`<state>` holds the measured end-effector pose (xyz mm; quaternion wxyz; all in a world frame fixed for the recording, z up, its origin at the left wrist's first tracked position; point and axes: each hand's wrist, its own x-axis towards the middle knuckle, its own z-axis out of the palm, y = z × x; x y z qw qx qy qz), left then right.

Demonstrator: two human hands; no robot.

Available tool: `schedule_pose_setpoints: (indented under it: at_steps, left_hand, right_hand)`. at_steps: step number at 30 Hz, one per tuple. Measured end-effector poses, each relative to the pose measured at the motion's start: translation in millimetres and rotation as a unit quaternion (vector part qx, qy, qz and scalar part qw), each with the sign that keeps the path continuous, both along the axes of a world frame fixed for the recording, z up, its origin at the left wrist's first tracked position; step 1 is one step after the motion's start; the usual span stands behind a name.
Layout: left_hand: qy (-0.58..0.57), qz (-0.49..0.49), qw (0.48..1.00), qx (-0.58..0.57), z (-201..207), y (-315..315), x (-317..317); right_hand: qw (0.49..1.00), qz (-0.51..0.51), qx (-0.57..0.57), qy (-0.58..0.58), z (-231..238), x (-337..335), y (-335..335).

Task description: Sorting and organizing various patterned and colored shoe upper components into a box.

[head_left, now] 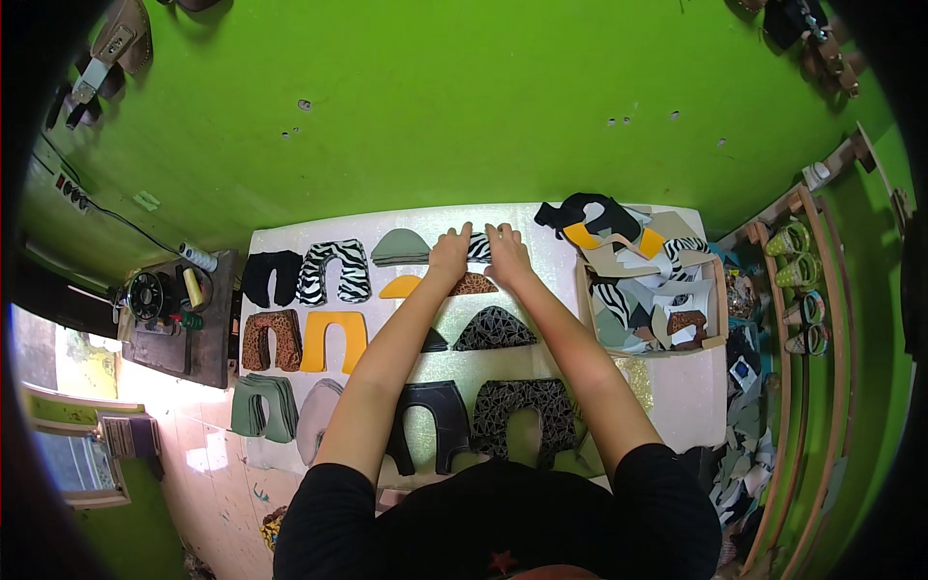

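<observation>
At the far side of the white table, my left hand [451, 253] and my right hand [507, 251] close on the two ends of a zebra-striped cut piece [479, 248]. Much of that piece is hidden under my fingers. Left of it lies a stack of grey-green half-moon pieces [400, 248]. Nearer to me, beneath my forearms, are a leopard-print half-moon piece [474, 284], a yellow one [399, 286] and a black patterned one [494, 330]. U-shaped pieces stand in rows at left: black [272, 278], zebra [333, 272], leopard [273, 340] and yellow [334, 341].
A cardboard box [718, 302] heaped with scraps sits at the table's right. More U-shaped stacks, grey-green [263, 408], black [431, 425] and patterned [525, 420], line the near edge. Left is a dark sewing-machine table [174, 348]; right, a wooden rack [785, 387] with sandals.
</observation>
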<state>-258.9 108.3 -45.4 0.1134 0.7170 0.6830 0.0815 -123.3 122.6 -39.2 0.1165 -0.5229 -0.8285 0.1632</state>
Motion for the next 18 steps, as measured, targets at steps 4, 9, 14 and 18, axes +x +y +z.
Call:
schedule_pose_setpoints:
  at_steps: [4,9,14,18]
  left_hand:
    - [-0.018,0.003,1.0,0.023,18.5,-9.2,14.0]
    - [-0.068,-0.069,0.987,0.13,27.0,-24.3,42.5]
    - [-0.181,-0.159,0.959,0.148,47.6,-47.0,104.9]
    - [-0.221,-0.192,0.949,0.114,50.0,-73.5,163.7]
  right_hand:
    - [0.991,0.0,0.088,0.104,21.3,33.0,-33.4]
    - [0.966,-0.037,0.198,0.161,56.2,100.5,-84.1]
    - [0.949,-0.144,0.222,0.173,44.3,178.7,-91.1]
    - [0.96,-0.268,-0.003,0.087,15.7,220.8,-75.4]
